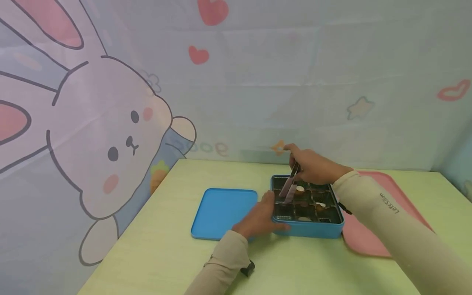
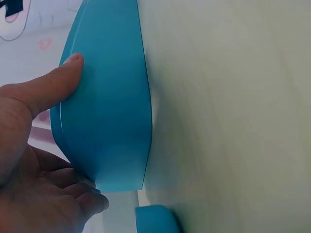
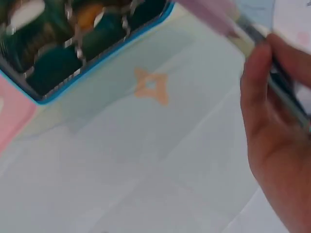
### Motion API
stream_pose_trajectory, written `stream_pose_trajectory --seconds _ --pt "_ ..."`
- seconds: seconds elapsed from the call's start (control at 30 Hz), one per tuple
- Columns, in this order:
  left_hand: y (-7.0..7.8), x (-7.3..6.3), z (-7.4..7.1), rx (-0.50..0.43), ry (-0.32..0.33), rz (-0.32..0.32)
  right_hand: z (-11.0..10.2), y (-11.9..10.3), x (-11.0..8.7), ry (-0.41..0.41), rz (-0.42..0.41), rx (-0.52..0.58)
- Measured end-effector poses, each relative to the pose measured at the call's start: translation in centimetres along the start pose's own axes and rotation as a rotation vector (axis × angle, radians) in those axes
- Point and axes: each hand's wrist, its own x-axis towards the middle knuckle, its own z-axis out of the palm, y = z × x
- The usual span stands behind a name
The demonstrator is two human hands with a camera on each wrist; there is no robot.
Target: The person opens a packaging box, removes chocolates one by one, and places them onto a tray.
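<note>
A blue tin (image 1: 309,230) stands on the table, its dark insert divided into several compartments, some with small white and brownish pieces inside. My left hand (image 1: 259,217) holds the tin's near left corner. In the left wrist view, the thumb lies on one blue wall (image 2: 109,107) and the fingers curl near the corner. Over the tin, my right hand (image 1: 316,166) grips tongs (image 1: 289,189) with pink tips. Those tips point down at the left compartments, apart from each other. The right wrist view shows the tongs (image 3: 206,13) blurred, pinched between thumb and fingers.
A flat blue lid (image 1: 225,211) lies left of the tin, close to my left wrist. On the right, a pink tray (image 1: 365,235) lies partly under my right forearm. A printed cloth (image 1: 258,102) with a rabbit and hearts hangs behind the table.
</note>
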Motion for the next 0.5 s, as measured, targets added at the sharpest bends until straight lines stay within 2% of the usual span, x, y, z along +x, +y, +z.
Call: stream_pose_trajectory --seconds 0.07,0.13,0.23,0.33,0.5 --pt "0.0 0.1 0.0 0.007 0.007 0.005 -0.1 0.3 0.6 -0.067 0.010 -0.003" --pt "0.1 0.0 0.0 0.004 0.011 0.008 0.6 0.6 1.2 -0.093 0.014 0.000" --pt "0.1 0.0 -0.1 -0.004 0.015 0.016 2.2 0.5 1.7 -0.041 -0.038 -0.058" --pt "0.2 0.0 -0.3 -0.017 0.023 0.032 2.9 0.2 1.4 0.021 -0.059 -0.103" --pt "0.5 -0.3 -0.2 -0.042 0.002 0.014 3.2 0.6 -0.3 0.100 -0.004 -0.059"
